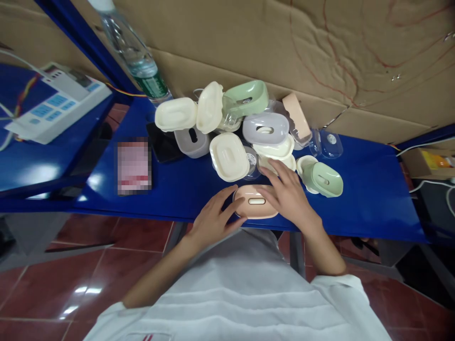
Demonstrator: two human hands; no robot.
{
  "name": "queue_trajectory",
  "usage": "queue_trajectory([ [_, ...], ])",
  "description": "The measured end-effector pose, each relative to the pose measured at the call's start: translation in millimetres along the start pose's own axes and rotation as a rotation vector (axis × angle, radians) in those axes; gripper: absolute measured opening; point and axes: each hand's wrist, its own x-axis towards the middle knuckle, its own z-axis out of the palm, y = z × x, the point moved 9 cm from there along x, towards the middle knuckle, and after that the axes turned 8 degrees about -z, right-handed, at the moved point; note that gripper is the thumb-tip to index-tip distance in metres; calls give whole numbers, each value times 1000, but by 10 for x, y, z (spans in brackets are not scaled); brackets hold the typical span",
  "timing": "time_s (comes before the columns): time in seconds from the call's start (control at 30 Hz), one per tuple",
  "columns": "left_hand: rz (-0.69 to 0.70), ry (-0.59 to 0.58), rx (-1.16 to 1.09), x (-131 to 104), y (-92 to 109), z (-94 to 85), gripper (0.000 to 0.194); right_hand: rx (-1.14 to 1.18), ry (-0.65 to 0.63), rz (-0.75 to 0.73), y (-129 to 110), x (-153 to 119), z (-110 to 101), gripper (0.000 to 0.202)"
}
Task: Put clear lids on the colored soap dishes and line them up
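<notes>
Had the left hand [215, 215] at the left end of a smooth peach plastic oval dish [249, 192], fingers spread and curved loosely, thumb apart, without a closed grip. Held the right hand [289, 192] open over its right end, fingers fanned, index reaching toward the cream trays behind. Saw the dish near the front edge of the glossy blue table [373, 189], a pale rounded insert [257, 201] in its middle. Could not make out its underside or the ends beneath the fingers, nor tell how firmly touched.

Found matte cream trays [229, 156], a grey slotted dish [266, 128] and a green dish [249, 97] heaped toward the back edge, partly hiding clear plastic pieces between. Noticed a smaller green dish [327, 180] to the right, tilted on a cream piece.

Saw a ribbed clear bottle [147, 71] near the back-left corner, cap cut off above; a dark flat object [165, 142]; and a pixelated pinkish item [134, 166], unreadable. Met creased brown cardboard [249, 38] closing off the back.
</notes>
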Motion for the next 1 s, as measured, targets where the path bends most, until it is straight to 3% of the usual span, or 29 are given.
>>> queue_trajectory([
  [0.13, -49, 19, -35, 7, -42, -27, 52, 31, -147, -20, 42, 294, 272, 74],
  [0.33, -80, 6, -57, 32, -64, -31, 48, 142, 56, 72, 209, 295, 164, 48],
  [0.5, -61, 7, -38, 37, -58, -13, 49, 56, 80, 93, 165, 353, 191, 67],
  [0.63, -42, 15, -17, 43, -31, -22, 42, 137, 107, 77, 136, 471, 235, 55],
  [0.73, -54, 22, -30, 51, -33, -38, 29, 217, 155, 51, 176, 365, 137, 41],
  [0.83, -46, 30, -57, 57, -29, -54, 23, 208, 210, 77, 220, 88, -26, 35],
  [0.9, -23, 22, -69, 61, -14, -55, 21, 147, 215, 118, 200, -77, -89, 40],
  [1.0, 13, 7, -89, 63, 9, -66, 19, 50, 114, 118, 50, -116, -15, 59],
])
